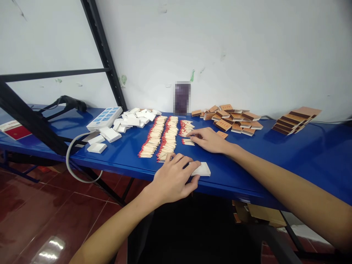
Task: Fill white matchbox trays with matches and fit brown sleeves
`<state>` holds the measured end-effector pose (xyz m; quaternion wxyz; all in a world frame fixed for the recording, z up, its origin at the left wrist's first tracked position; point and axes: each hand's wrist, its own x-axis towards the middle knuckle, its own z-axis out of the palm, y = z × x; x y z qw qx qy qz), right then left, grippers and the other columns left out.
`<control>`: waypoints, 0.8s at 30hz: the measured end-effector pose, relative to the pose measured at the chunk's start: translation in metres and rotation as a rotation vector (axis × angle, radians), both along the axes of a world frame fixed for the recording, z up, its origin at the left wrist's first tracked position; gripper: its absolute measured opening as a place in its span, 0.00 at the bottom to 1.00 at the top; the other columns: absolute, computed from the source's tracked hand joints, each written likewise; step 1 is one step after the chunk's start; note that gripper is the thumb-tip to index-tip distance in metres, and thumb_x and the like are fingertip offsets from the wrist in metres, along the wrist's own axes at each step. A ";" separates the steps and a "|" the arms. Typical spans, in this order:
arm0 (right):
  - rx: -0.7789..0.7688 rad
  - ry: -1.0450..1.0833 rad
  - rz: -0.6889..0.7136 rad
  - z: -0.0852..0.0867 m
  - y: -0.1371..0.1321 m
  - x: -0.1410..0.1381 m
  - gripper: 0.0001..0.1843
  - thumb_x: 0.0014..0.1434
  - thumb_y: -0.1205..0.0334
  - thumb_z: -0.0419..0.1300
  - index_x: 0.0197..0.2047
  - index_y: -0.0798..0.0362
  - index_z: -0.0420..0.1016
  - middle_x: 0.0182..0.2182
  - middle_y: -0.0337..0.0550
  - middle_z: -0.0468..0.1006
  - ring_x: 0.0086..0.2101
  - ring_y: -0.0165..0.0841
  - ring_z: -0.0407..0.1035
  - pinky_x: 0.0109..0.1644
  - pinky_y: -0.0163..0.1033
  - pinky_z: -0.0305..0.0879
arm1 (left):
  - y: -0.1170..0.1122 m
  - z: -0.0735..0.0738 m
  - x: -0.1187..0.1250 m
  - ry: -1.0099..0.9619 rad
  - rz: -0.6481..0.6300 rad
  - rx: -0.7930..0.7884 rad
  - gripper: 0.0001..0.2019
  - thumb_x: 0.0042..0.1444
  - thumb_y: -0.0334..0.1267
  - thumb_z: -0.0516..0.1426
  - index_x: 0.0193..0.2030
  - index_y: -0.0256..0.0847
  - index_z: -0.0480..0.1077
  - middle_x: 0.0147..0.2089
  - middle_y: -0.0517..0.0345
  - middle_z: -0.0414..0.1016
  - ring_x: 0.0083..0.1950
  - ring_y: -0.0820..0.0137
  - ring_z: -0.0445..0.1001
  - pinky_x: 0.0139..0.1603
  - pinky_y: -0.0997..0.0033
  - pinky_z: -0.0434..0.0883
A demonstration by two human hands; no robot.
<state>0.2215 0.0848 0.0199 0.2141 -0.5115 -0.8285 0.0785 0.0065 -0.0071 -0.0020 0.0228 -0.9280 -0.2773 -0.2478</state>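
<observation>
My left hand (174,176) lies near the front edge of the blue table (302,154), fingers curled over a white inner matchbox tray (202,169). My right hand (210,140) rests further back, fingertips pinched on a small bunch of red-tipped matches (187,141). Long rows of matches (162,136) lie spread out just left of that hand, with a shorter row (186,127) behind its fingertips.
A heap of white inner trays (132,120) and a white power strip (104,118) lie at the left. Brown matchbox sleeves (233,119) are piled at the back, with a stack of them (295,120) at the right. A black metal frame (41,121) crosses the left.
</observation>
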 end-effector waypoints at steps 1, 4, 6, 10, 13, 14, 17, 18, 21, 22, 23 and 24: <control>0.002 -0.002 0.002 0.000 0.000 0.000 0.20 0.63 0.59 0.51 0.49 0.52 0.81 0.34 0.43 0.82 0.31 0.34 0.71 0.35 0.37 0.58 | 0.000 0.000 0.000 -0.001 -0.001 0.000 0.15 0.66 0.41 0.51 0.55 0.40 0.69 0.50 0.51 0.75 0.50 0.60 0.70 0.54 0.55 0.63; 0.006 -0.025 0.001 -0.001 0.001 0.000 0.20 0.63 0.59 0.51 0.49 0.52 0.81 0.32 0.43 0.81 0.31 0.35 0.71 0.35 0.37 0.58 | 0.000 0.000 0.000 -0.001 -0.001 0.001 0.15 0.66 0.41 0.51 0.55 0.40 0.69 0.50 0.51 0.75 0.50 0.60 0.70 0.54 0.55 0.63; 0.001 -0.042 -0.003 -0.001 0.001 0.000 0.20 0.63 0.59 0.51 0.51 0.51 0.81 0.32 0.42 0.81 0.31 0.35 0.71 0.35 0.37 0.58 | 0.000 0.001 0.001 0.002 0.001 0.000 0.15 0.66 0.41 0.51 0.55 0.40 0.69 0.50 0.51 0.75 0.50 0.60 0.70 0.54 0.55 0.63; -0.009 -0.061 -0.013 -0.001 0.001 -0.001 0.21 0.64 0.58 0.50 0.52 0.49 0.80 0.32 0.42 0.81 0.31 0.35 0.71 0.36 0.37 0.58 | 0.000 0.000 0.000 0.004 0.002 0.001 0.15 0.66 0.41 0.52 0.55 0.40 0.69 0.50 0.51 0.75 0.50 0.59 0.70 0.54 0.55 0.63; -0.005 -0.058 -0.026 -0.001 0.001 -0.002 0.21 0.64 0.57 0.51 0.54 0.50 0.79 0.30 0.42 0.81 0.31 0.35 0.71 0.36 0.37 0.59 | 0.000 0.000 0.000 0.002 0.001 0.004 0.15 0.66 0.41 0.52 0.55 0.40 0.69 0.50 0.52 0.75 0.50 0.60 0.70 0.54 0.55 0.62; -0.006 -0.056 -0.030 -0.001 0.001 -0.002 0.22 0.64 0.57 0.51 0.54 0.51 0.79 0.29 0.42 0.80 0.31 0.36 0.71 0.36 0.37 0.59 | 0.000 0.000 0.000 0.003 0.001 0.004 0.15 0.66 0.41 0.52 0.55 0.40 0.69 0.50 0.52 0.75 0.50 0.60 0.70 0.54 0.55 0.62; -0.007 -0.055 -0.025 -0.002 0.001 -0.002 0.22 0.64 0.58 0.50 0.54 0.52 0.79 0.32 0.43 0.82 0.32 0.35 0.71 0.36 0.37 0.59 | 0.000 0.000 0.000 0.002 -0.002 0.007 0.15 0.66 0.41 0.52 0.55 0.39 0.69 0.50 0.52 0.75 0.50 0.60 0.70 0.54 0.55 0.62; -0.005 -0.057 -0.019 -0.001 0.001 -0.002 0.22 0.64 0.58 0.50 0.54 0.51 0.80 0.33 0.43 0.82 0.32 0.35 0.71 0.36 0.37 0.59 | 0.000 0.000 0.000 0.002 -0.002 0.007 0.15 0.66 0.40 0.52 0.55 0.39 0.69 0.50 0.52 0.75 0.50 0.60 0.70 0.54 0.55 0.62; 0.002 -0.065 -0.010 -0.001 0.001 -0.002 0.22 0.65 0.59 0.49 0.53 0.51 0.80 0.35 0.44 0.83 0.32 0.35 0.72 0.35 0.37 0.59 | 0.000 0.000 0.000 0.002 0.000 0.008 0.14 0.66 0.41 0.52 0.55 0.40 0.69 0.50 0.52 0.75 0.50 0.60 0.70 0.53 0.55 0.62; 0.001 -0.067 -0.008 -0.001 0.001 -0.002 0.22 0.65 0.59 0.49 0.53 0.51 0.80 0.35 0.44 0.83 0.32 0.36 0.72 0.35 0.37 0.59 | 0.000 0.000 0.000 0.004 0.001 0.008 0.14 0.66 0.41 0.52 0.55 0.40 0.69 0.50 0.52 0.75 0.50 0.60 0.70 0.53 0.55 0.62; 0.001 -0.066 -0.005 -0.001 0.001 -0.002 0.22 0.65 0.59 0.49 0.53 0.52 0.80 0.35 0.44 0.83 0.32 0.36 0.72 0.36 0.37 0.59 | 0.000 0.000 0.000 0.006 0.001 0.009 0.14 0.66 0.41 0.52 0.55 0.40 0.69 0.50 0.52 0.75 0.50 0.60 0.70 0.54 0.55 0.62; 0.002 -0.062 -0.002 -0.001 0.001 -0.001 0.22 0.64 0.59 0.49 0.53 0.52 0.80 0.35 0.44 0.83 0.32 0.35 0.72 0.36 0.37 0.59 | 0.000 0.000 0.000 0.007 0.000 0.009 0.14 0.66 0.41 0.52 0.55 0.40 0.69 0.50 0.52 0.75 0.50 0.60 0.70 0.54 0.55 0.62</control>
